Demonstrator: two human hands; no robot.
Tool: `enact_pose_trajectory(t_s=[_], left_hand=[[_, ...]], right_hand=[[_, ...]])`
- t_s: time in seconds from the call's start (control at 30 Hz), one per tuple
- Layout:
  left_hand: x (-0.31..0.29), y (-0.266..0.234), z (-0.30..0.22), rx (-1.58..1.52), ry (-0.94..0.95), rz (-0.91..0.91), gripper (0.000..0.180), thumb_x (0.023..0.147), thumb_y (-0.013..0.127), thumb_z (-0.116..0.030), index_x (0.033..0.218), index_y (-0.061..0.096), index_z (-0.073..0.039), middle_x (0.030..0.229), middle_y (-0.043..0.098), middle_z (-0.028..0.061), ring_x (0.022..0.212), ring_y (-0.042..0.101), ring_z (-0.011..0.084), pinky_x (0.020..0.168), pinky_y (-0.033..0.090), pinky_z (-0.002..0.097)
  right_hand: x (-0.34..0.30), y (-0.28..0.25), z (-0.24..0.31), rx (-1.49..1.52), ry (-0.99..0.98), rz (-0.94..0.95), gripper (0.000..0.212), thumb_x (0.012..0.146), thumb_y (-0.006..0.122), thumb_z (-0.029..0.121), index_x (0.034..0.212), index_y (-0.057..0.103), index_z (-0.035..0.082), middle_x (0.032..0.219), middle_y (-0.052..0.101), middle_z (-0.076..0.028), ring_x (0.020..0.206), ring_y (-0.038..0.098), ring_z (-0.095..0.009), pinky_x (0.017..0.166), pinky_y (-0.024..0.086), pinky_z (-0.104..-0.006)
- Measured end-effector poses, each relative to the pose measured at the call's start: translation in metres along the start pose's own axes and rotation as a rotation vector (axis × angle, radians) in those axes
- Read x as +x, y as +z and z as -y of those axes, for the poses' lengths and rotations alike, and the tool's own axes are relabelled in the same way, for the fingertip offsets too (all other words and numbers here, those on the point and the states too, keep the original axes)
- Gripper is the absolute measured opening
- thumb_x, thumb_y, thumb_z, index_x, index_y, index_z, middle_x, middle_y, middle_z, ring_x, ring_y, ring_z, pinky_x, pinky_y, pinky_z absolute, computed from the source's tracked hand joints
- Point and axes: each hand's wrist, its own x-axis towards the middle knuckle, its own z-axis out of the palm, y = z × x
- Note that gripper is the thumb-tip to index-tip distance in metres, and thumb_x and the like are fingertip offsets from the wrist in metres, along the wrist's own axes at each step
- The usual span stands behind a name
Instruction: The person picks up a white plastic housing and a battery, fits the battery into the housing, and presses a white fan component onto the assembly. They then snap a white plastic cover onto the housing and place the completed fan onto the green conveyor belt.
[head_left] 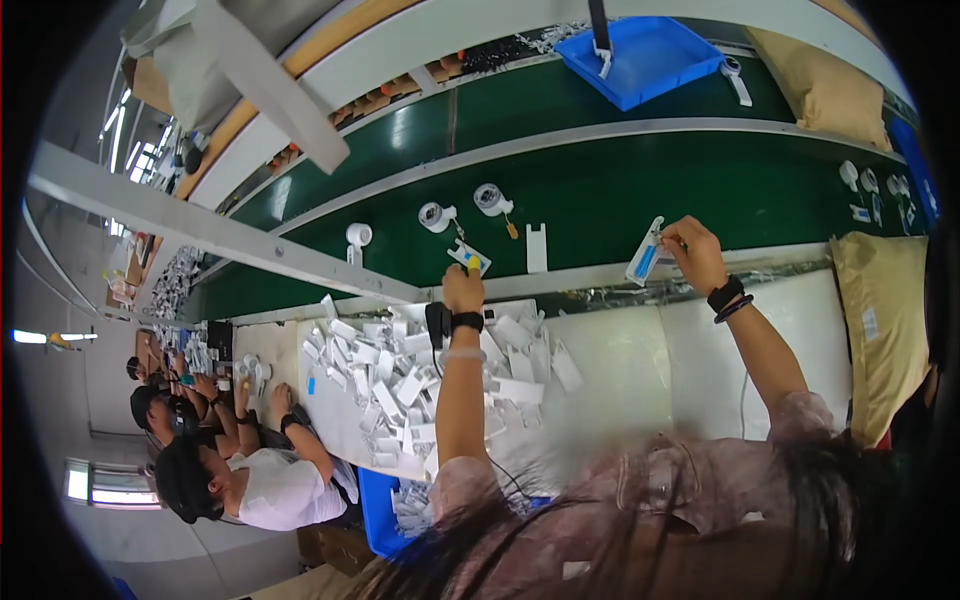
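My left hand [462,290] reaches over the near edge of the green belt, its fingers closed at the lower end of a small white plastic piece [466,254] with a blue patch. Something yellow shows at a fingertip; I cannot make out whether it is a finger cover. Farther right, my right hand [697,252] has its fingertips pinched at the edge of a white plastic housing [645,262] with a blue insert. Between the hands lies a flat white cover [537,248]. Two round white units [436,217] with short wires sit just beyond my left hand.
Loose white plastic parts [400,385] are heaped on the worktable around my left forearm. Another white unit [358,236] stands left on the belt [600,190]. A metal beam [240,240] crosses at left. A blue tray [640,70] is beyond; co-workers [270,485] sit left.
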Motion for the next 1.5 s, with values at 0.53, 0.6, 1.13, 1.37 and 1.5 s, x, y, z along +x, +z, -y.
enact_pose_trajectory(t_s=[0.53, 0.6, 1.13, 1.37, 1.5], left_hand=[[0.094, 0.007, 0.037, -0.276, -0.264, 0.013, 0.042, 0.069, 0.073, -0.009, 0.101, 0.048, 0.001, 0.089, 0.063, 0.0172, 0.074, 0.067, 0.0344, 0.058, 0.058, 0.0415], [0.076, -0.011, 0.017, -0.637, -0.276, 0.118, 0.028, 0.078, 0.059, 0.002, 0.104, 0.048, -0.001, 0.089, 0.063, 0.0132, 0.065, 0.067, 0.0236, 0.045, 0.057, 0.0366], [-0.227, -0.141, -0.112, -0.675, 0.357, 1.272, 0.040, 0.094, 0.059, -0.015, 0.130, 0.045, -0.003, 0.100, 0.063, 0.0047, 0.080, 0.058, 0.0096, 0.067, 0.048, 0.0239], [-0.244, -0.159, -0.116, -0.299, 0.702, 1.118, 0.040, 0.088, 0.060, -0.012, 0.125, 0.047, 0.000, 0.083, 0.064, 0.0131, 0.067, 0.063, 0.0202, 0.064, 0.049, 0.0318], [-0.272, -0.153, -0.124, -0.104, 0.859, 0.693, 0.034, 0.083, 0.060, -0.010, 0.115, 0.050, -0.001, 0.080, 0.063, 0.0213, 0.069, 0.062, 0.0394, 0.061, 0.048, 0.0436]], right_hand=[[-0.038, 0.042, 0.000, 0.224, 0.107, 0.145, 0.011, 0.085, 0.062, 0.000, 0.096, 0.063, 0.002, 0.089, 0.063, -0.012, 0.080, 0.062, -0.025, 0.070, 0.050, -0.0311], [-0.061, 0.036, 0.009, 0.209, 0.086, 0.309, 0.011, 0.085, 0.063, 0.002, 0.096, 0.064, 0.003, 0.090, 0.064, -0.011, 0.080, 0.062, -0.027, 0.070, 0.050, -0.0329], [-0.102, -0.003, 0.114, 0.235, -0.402, 0.545, 0.028, 0.083, 0.067, 0.011, 0.110, 0.062, 0.008, 0.106, 0.065, -0.012, 0.103, 0.058, -0.031, 0.089, 0.044, -0.0416], [-0.131, -0.044, 0.138, 0.417, -0.175, 0.633, 0.023, 0.090, 0.064, 0.017, 0.108, 0.066, 0.004, 0.092, 0.067, -0.010, 0.084, 0.063, -0.025, 0.075, 0.048, -0.0352], [-0.144, -0.058, 0.138, 0.409, -0.124, 0.562, 0.027, 0.089, 0.066, 0.020, 0.112, 0.066, 0.006, 0.084, 0.068, -0.008, 0.082, 0.062, -0.025, 0.075, 0.048, -0.0357]])
